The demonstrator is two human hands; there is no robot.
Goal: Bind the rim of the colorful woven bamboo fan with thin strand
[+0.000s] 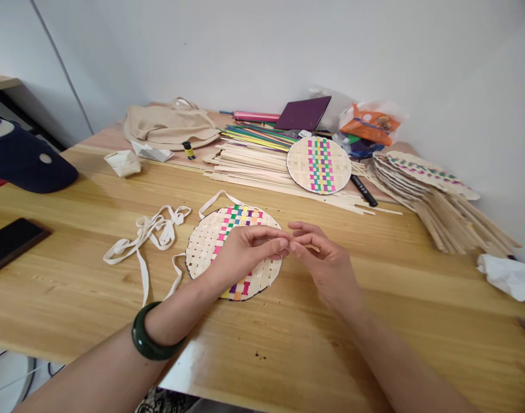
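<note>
A round woven disc (206, 241) with coloured squares and a dark edge lies flat on the table. Over its right part, my left hand (249, 246) has thumb and forefinger pinched together. Its tips meet those of my right hand (325, 258), which is also pinched, just past the disc's right rim. Whatever sits between the fingertips is too small or hidden to make out. White fabric tape (159, 229) curls loosely left of the disc, and one length of it runs along the disc's upper left edge.
Behind lie pale strips (249, 163), a second woven disc (318, 165), a black marker (364, 191) and a small glue bottle (188, 150). A stack of handled woven fans (434, 195) is at the right. A phone (15, 244) and a navy cap (34, 158) lie left.
</note>
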